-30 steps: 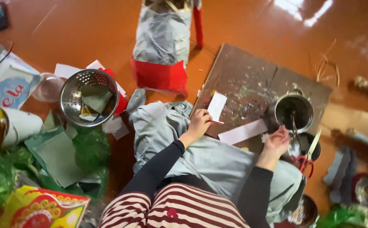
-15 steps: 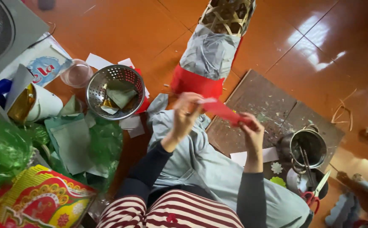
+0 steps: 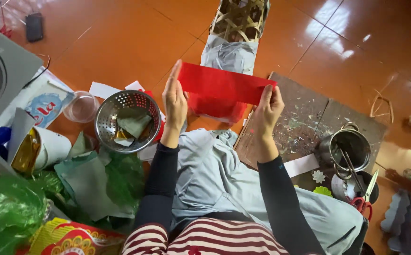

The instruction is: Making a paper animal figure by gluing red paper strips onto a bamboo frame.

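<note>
Now the left hand and right hand hold a long red paper strip stretched above the orange floor, fingers clamped on each end. To do this well, I judge both ends should stay level and taut, away from the perforated steel colander at left.

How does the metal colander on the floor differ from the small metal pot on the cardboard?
The colander is wide, shallow and perforated; the metal pot is narrower, deeper and solid-walled. The colander holds scraps of green and yellow material; the pot holds thin sticks or tools. The colander lies beyond the left hand, the pot beyond the right hand. Both are shiny metal and upright.
</note>
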